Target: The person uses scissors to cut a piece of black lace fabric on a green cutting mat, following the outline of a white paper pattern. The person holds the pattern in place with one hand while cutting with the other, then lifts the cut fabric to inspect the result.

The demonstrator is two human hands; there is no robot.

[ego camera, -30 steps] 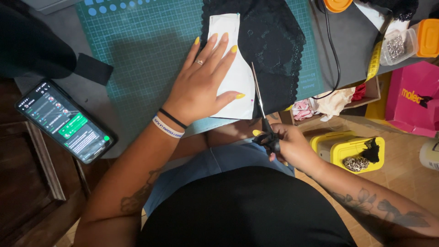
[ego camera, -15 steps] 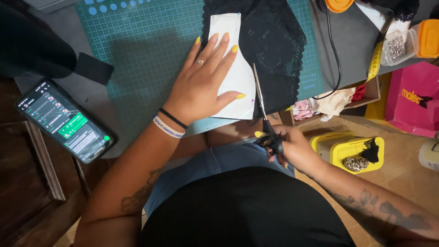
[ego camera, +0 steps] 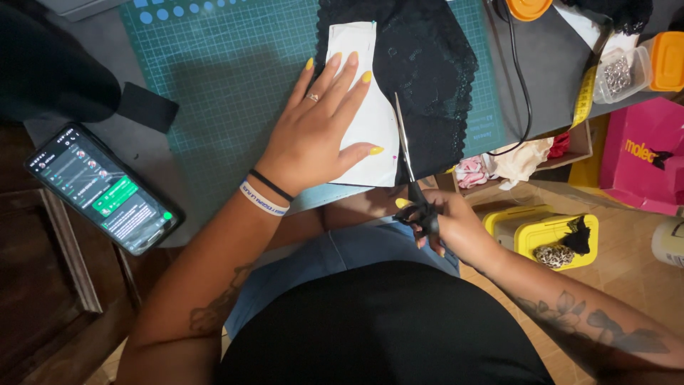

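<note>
Scissors (ego camera: 410, 167) cut black lace (ego camera: 434, 64) (green cutting mat (ego camera: 221, 78) beneath, cluttered table).

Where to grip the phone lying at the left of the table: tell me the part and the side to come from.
Take the phone by its two long edges, coming from above. It lies flat, screen up and slanted on the grey table, its near corner at the table's front edge, so that overhanging end likely gives fingers the easiest way under. Both hands are busy: left hand on the paper pattern, right hand on scissors.

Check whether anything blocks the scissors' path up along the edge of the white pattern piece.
Nothing visible does. The scissors run beside the white pattern piece over black lace; the left hand presses the paper left of the blades, its thumb close by.
</note>
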